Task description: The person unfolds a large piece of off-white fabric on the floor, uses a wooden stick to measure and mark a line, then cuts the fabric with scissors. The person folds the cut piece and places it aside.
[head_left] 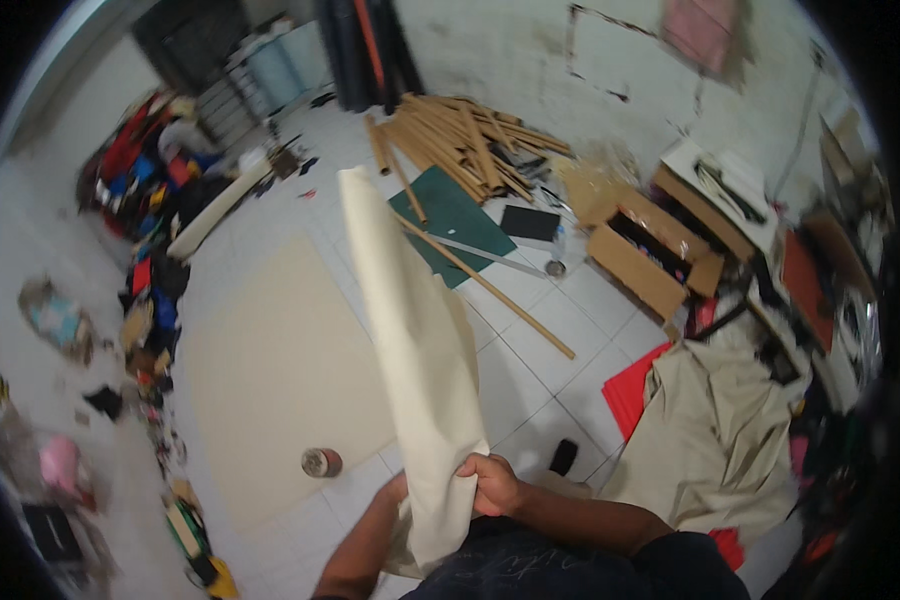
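A long, loosely rolled sheet of cream fabric (410, 350) stands up in front of my body, tilted to the left at its far end. My right hand (492, 482) is closed on the sheet's right edge near its lower end, thumb on top. My left hand (397, 489) is against the left side of the same roll; its fingers are hidden behind the material. On the floor to the left lies a flat cream sheet (280, 370), with a small round tin or jar (321, 462) near its lower right corner.
Beyond are a green cutting mat (458, 225), a metal ruler (490, 255), a thin cardboard tube (510, 300) and a pile of tubes (460, 140). To the right sit an open cardboard box (640, 265) and crumpled beige fabric (715, 430). Clothes and scraps (150, 160) line the left wall.
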`<state>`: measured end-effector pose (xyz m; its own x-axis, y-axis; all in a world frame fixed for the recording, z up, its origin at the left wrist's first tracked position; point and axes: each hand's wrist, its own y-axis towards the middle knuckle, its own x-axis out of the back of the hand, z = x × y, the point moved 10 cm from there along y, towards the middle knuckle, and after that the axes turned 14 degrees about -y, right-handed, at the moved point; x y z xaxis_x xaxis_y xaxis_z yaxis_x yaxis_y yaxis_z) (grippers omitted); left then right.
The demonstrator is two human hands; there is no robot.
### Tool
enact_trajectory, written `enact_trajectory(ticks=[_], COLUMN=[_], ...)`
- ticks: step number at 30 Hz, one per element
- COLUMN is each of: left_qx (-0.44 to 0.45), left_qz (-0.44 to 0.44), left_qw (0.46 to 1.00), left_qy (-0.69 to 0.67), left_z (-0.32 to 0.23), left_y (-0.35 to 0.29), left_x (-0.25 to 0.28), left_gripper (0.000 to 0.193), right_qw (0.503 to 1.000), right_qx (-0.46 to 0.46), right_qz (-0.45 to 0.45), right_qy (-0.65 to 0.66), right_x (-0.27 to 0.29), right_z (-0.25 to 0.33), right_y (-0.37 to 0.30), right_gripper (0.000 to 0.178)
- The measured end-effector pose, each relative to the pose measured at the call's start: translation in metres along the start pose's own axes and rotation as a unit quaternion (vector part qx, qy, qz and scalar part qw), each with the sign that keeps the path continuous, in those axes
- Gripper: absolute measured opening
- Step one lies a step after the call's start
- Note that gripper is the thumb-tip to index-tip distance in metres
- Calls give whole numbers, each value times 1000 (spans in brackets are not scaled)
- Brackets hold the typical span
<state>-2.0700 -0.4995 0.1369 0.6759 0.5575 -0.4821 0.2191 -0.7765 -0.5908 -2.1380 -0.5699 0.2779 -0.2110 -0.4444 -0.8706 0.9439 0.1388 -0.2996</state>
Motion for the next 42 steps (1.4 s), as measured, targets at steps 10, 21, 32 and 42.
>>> enact_trajectory(ticks=[10,21,32,42], left_qx=[-328,-709,-745,-742], left_qz=[-543,-458,-636,-555], left_qw=[769,459,129,103], left_qy=[-83,-279,-157,-361], left_z=[29,-19,263,265], left_y=[-175,-569,-750,-760], left_x=[283,211,59,53], left_gripper=[48,47,28,38], right_qw=[995,818,575,536], right_qx=[21,-64,-313,-345], right_qz=[82,2,207,238], right_qy=[-50,-571,-727,-732], right_x=[-6,146,93,-9], right_z=[54,12,-86,-228], right_y=[-28,-48,41,160], right_gripper=[41,46,53,39])
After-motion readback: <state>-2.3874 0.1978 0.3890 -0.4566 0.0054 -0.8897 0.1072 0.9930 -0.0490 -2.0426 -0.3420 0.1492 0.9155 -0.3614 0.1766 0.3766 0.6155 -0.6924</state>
